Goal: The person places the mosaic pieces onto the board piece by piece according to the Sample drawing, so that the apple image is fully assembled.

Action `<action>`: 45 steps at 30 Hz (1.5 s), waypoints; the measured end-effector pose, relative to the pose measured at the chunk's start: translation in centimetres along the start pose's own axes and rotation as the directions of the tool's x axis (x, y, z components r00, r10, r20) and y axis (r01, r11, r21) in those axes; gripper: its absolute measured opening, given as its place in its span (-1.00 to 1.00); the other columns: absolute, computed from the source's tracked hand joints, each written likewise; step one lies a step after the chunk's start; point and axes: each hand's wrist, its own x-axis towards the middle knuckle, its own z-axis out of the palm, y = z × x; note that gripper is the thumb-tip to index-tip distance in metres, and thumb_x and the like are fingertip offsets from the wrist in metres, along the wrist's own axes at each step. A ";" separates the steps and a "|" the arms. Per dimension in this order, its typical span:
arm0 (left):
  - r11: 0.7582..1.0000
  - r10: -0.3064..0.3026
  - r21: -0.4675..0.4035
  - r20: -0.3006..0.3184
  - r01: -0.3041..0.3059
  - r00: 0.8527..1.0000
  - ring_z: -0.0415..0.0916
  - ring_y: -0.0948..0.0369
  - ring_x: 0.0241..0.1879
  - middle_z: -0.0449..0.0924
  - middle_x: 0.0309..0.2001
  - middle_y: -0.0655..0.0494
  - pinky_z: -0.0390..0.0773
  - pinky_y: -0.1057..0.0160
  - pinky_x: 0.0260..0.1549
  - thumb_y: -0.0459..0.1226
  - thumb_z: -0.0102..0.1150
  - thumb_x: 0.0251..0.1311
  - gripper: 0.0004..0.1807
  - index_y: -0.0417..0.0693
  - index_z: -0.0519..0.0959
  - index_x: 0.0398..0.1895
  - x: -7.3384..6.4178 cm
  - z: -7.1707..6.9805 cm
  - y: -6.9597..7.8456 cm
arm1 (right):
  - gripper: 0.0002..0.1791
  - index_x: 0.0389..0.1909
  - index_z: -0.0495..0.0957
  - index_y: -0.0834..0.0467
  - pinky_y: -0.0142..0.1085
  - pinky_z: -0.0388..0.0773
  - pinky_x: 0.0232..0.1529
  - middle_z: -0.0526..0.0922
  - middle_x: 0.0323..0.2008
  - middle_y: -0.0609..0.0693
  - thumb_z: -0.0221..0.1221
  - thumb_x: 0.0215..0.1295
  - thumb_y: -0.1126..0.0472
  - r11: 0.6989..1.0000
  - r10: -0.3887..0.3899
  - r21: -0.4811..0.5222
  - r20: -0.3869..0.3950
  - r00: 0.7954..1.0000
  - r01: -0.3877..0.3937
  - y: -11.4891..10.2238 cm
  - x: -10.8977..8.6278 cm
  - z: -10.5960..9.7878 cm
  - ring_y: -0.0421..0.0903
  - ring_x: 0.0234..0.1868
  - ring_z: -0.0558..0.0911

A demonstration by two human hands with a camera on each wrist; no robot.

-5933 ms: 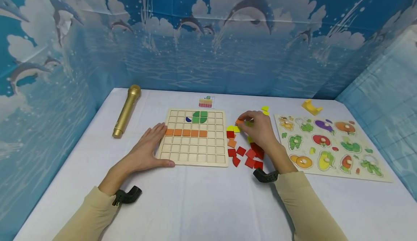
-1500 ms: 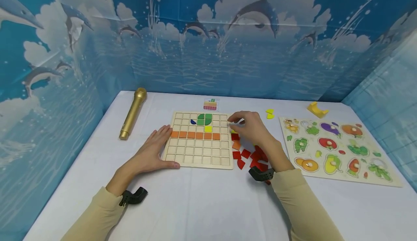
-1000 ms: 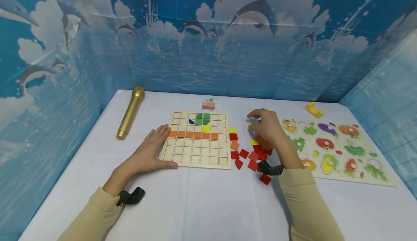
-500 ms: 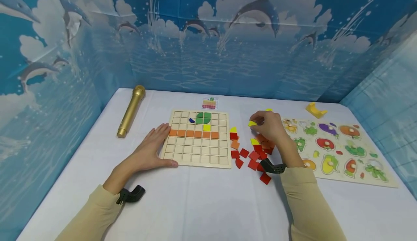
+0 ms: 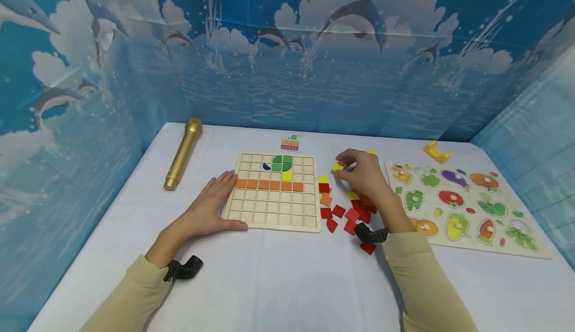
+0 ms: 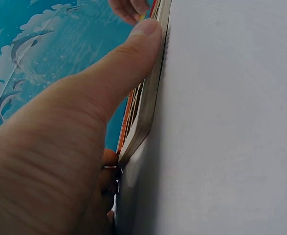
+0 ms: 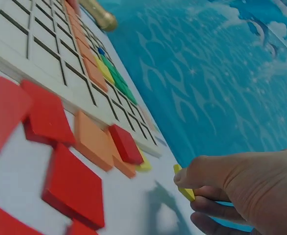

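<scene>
My right hand (image 5: pixel 361 172) pinches a yellow tile (image 5: pixel 337 166) between thumb and fingers, right of the wooden grid board (image 5: pixel 269 219). In the right wrist view the yellow tile (image 7: pixel 184 183) is tilted on edge, above the white cloth. Fingers spread, my left hand (image 5: pixel 208 209) rests at the board's lower left corner, its thumb along the front edge. Set in the board are a row of orange tiles (image 5: pixel 264 184), one yellow square (image 5: pixel 287 176), green pieces (image 5: pixel 282 163) and a small blue piece (image 5: pixel 266 166).
Loose red tiles (image 5: pixel 339 211), orange tiles (image 5: pixel 326 200) and yellow tiles (image 5: pixel 323 178) lie right of the board. A small pattern card (image 5: pixel 291 143) lies behind it. Farther right are a vegetable puzzle board (image 5: pixel 476 239) and a yellow curved piece (image 5: pixel 436 152); a gold microphone (image 5: pixel 183 155) lies left.
Since the oldest frame, another orange tile and a yellow square have been set in the board. My right hand has picked up a yellow tile and moved slightly left; my left hand stays put.
</scene>
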 end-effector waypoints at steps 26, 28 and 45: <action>1.000 0.025 -0.017 -0.009 -0.025 1.000 -0.27 -0.01 0.73 -0.15 0.73 -0.10 -0.24 -0.09 0.70 0.37 0.52 -0.08 0.48 -0.25 -0.05 0.70 0.0 -0.2 -0.1 | -0.71 -0.03 0.74 0.21 -0.20 0.73 -0.03 0.78 -0.14 0.04 0.48 0.24 0.25 0.949 -0.313 0.090 0.158 0.936 0.302 -11.7 2.7 8.7 -0.05 -0.11 0.71; 0.999 0.028 -0.022 -0.010 -0.028 1.000 -0.27 -0.01 0.73 -0.15 0.73 -0.10 -0.24 -0.11 0.70 0.36 0.53 -0.07 0.48 -0.25 -0.04 0.70 -0.1 -0.2 -0.1 | -0.72 -0.05 0.74 0.22 -0.21 0.73 -0.03 0.78 -0.15 0.05 0.48 0.24 0.27 0.946 -0.322 0.101 0.173 0.931 0.309 -12.3 3.0 9.4 -0.05 -0.12 0.70; 0.999 0.028 -0.019 -0.014 -0.028 1.000 -0.26 -0.01 0.73 -0.14 0.73 -0.11 -0.23 -0.11 0.69 0.37 0.52 -0.07 0.48 -0.26 -0.05 0.70 -0.2 -0.1 -0.2 | -0.86 -0.09 0.81 0.17 -0.26 0.74 -0.02 0.79 -0.06 0.04 0.40 0.37 0.28 0.951 -0.292 0.154 0.159 0.943 0.268 -12.8 3.4 12.6 -0.09 -0.11 0.74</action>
